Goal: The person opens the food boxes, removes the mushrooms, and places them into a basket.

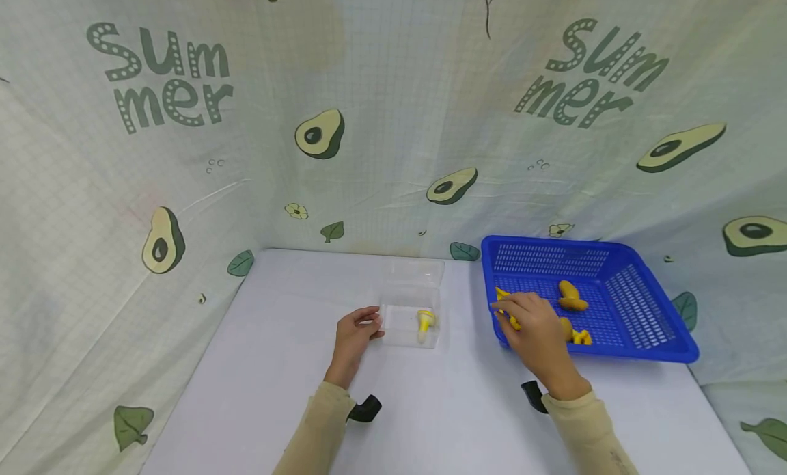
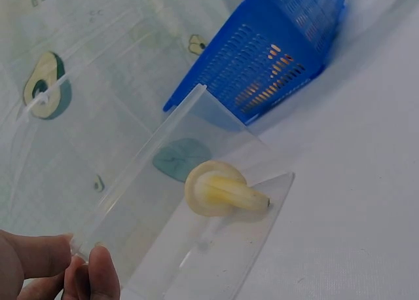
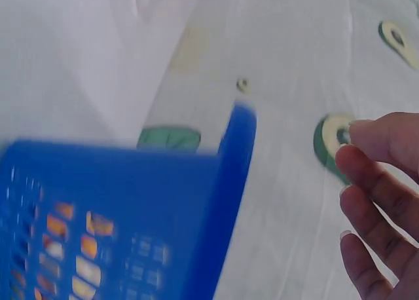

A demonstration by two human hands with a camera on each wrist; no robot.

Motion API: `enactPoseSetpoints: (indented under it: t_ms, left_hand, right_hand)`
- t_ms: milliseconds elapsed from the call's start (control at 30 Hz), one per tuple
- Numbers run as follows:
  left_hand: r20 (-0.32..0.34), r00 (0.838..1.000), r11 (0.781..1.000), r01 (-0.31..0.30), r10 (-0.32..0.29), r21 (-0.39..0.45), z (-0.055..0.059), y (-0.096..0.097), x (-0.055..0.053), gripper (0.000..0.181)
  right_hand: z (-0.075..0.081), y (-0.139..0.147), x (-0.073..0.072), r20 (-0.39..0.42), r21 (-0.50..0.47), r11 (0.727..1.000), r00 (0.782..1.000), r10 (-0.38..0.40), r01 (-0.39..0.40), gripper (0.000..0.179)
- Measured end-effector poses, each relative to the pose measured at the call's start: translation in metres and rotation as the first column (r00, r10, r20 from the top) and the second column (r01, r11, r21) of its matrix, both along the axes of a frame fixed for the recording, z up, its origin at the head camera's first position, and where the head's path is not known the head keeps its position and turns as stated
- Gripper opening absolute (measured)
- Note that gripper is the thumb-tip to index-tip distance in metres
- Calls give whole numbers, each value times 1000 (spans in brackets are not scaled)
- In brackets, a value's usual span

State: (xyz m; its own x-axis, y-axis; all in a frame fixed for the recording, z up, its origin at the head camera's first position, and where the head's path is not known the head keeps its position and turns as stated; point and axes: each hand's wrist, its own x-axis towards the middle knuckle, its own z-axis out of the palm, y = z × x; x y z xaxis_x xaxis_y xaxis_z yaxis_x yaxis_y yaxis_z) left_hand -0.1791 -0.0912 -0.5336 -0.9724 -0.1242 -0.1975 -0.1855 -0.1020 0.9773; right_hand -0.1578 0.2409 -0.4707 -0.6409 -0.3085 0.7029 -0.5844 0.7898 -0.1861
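Note:
A clear plastic box with its lid folded back stands on the table. Inside it lies a yellow mushroom-shaped piece, its pale cap and stem plain in the left wrist view. My left hand pinches the box's left edge between thumb and fingers. Over the left rim of a blue basket hovers my right hand. Its fingers are loosely bent, and the right wrist view shows nothing between them. Under and beside that hand, the basket holds yellow pieces and a brownish-yellow mushroom-shaped piece.
A white-covered table runs back to a hanging cloth printed with avocados and leaves. The basket's raised, perforated walls stand right of the box. Black wrist mounts sit by both sleeves.

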Motion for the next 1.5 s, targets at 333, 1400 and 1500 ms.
enactPoseSetpoints:
  t_ms: [333,1400,1500]
  left_hand:
    - [6,1000,1000,1,-1,6,-1,0,-1,35]
    - [-10,1000,1000,-4,4,2,-1,0,-1,34]
    - [-13,1000,1000,-5,6,4,-2,0,-1,34]
  right_hand:
    - [-10,-53,-6,98,65,992,990,98,-104,25]
    - [-23,-113,-48,188,430,886,977,101,-174,30]
    - [-25,-116,-52,189,472,867,979,79,-162,28]
